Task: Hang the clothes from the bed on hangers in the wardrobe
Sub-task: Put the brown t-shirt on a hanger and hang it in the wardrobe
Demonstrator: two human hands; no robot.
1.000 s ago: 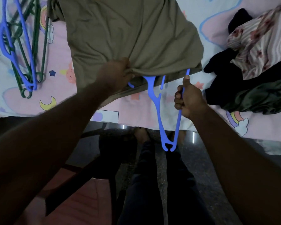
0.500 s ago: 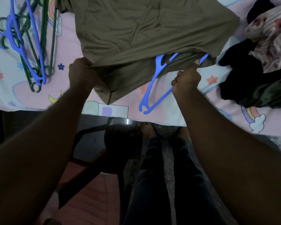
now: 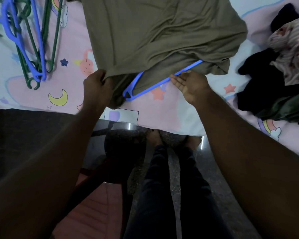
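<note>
An olive-green T-shirt (image 3: 155,31) lies spread on the bed. My left hand (image 3: 97,87) grips its lower hem at the left and lifts it a little. A blue plastic hanger (image 3: 145,90) lies partly inside the shirt, one end sticking out from under the hem onto the sheet. My right hand (image 3: 190,83) is palm up with straight fingers, its fingertips touching the hanger's lower bar. The hanger's hook is hidden under the fabric.
A pile of blue and green hangers (image 3: 29,40) lies at the bed's left. Dark and striped floral clothes (image 3: 283,69) are heaped at the right. The patterned pink bedsheet (image 3: 162,109) ends at the bed edge; my legs and a dark chair (image 3: 121,152) are below.
The hanger has gone further under the shirt and now lies flat on the sheet. My right hand has let go of its bar and opened. My left hand still holds the hem.
</note>
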